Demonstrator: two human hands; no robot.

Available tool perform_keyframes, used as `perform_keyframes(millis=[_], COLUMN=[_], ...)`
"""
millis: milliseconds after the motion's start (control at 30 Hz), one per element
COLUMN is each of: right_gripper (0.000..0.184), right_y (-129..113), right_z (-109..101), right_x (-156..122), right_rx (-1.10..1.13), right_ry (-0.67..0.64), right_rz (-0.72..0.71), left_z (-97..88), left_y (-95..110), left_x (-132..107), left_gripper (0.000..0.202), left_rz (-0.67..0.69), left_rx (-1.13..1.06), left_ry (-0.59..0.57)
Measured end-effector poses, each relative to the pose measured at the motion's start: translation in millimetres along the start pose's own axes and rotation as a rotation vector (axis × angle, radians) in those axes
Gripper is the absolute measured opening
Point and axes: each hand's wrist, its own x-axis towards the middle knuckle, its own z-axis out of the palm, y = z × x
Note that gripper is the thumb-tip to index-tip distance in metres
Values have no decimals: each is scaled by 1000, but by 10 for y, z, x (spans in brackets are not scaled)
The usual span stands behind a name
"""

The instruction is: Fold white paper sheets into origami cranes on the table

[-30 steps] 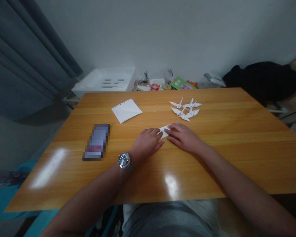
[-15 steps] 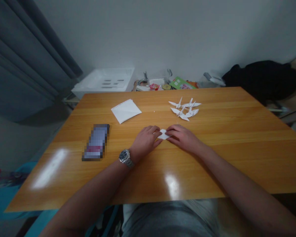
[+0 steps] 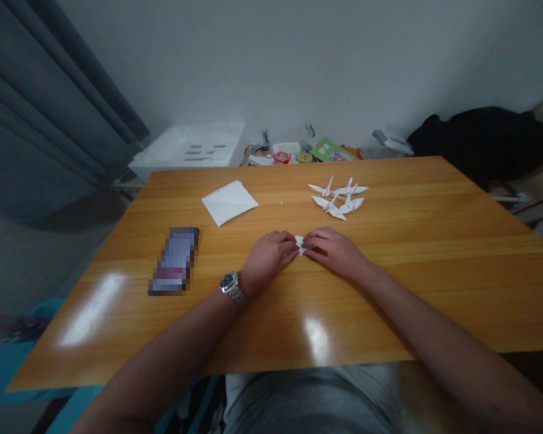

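A small folded piece of white paper (image 3: 300, 243) lies on the wooden table (image 3: 389, 289) in front of me. My left hand (image 3: 269, 258), with a metal watch on its wrist, pinches the paper's left side with curled fingers. My right hand (image 3: 335, 250) pinches its right side, fingertips pressed together. Most of the paper is hidden between the two hands. Beyond them, several finished white paper cranes (image 3: 338, 199) lie in a small cluster.
A white notepad (image 3: 229, 202) lies at the far left of the table, and a phone (image 3: 174, 260) lies nearer on the left. Behind the table are a white tray (image 3: 190, 147), colourful small items (image 3: 308, 154) and a black bag (image 3: 479, 141). A dark curtain (image 3: 36, 108) hangs at left.
Both hands have drawn closer together over the paper. The flat paper strip seen one second ago is now folded smaller and mostly covered by my fingertips.
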Motion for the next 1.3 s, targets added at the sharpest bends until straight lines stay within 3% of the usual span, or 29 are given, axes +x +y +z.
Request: perform_keyframes(millis=[467, 833, 1067, 1300], right_gripper=[10, 7, 10, 8], right_y=[-8, -91, -80, -78], right_z=[57, 38, 52, 59], right_x=[42, 87, 70, 51], right_rx=[160, 166, 103, -113], right_ry=[62, 88, 86, 80], right_rz=[122, 229, 148, 25], left_z=[75, 84, 122, 124], left_y=[6, 26, -12, -15], left_x=[26, 82, 89, 89], left_gripper=[9, 6, 7, 9], left_rz=[-144, -226, -225, -218], left_rx=[-195, -242, -267, -223], left_ry=[113, 129, 140, 119])
